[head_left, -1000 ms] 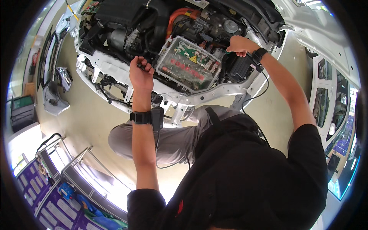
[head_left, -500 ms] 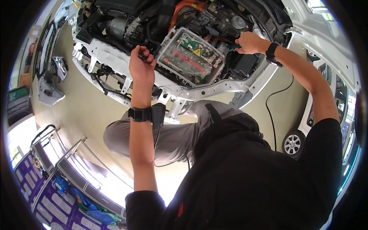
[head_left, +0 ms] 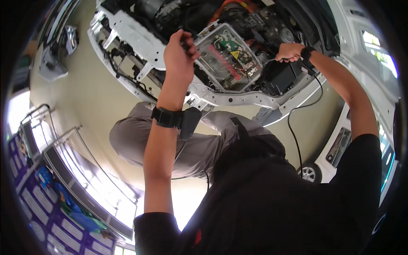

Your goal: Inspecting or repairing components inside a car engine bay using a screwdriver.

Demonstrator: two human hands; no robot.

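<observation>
My left hand (head_left: 179, 57) is raised at the near left corner of a clear-lidded power electronics box (head_left: 250, 85). Its fingers are curled inward, and whatever lies in them is hidden. Through the lid show a green circuit board, red parts and a yellow warning triangle. My right hand (head_left: 290, 52) is closed just right of the box. A thin, light grey rod-like thing (head_left: 269, 60) sticks out from its fingers toward the box's right side; its kind is too small to tell. Below that hand lies a black rectangular box (head_left: 284, 80) in the engine bay.
A white car front frame (head_left: 231, 100) runs along the near edge of the bay. Orange cables (head_left: 231, 3) lie at the back. A black cable (head_left: 291, 123) hangs from my right wrist to the floor. A metal-railed stand (head_left: 76, 131) is at left, another white car (head_left: 335, 148) at right.
The view has shifted, so the engine bay sits differently. My right hand has turned, and the thin grey thing now shows at its fingers. My left hand stays curled near the box.
</observation>
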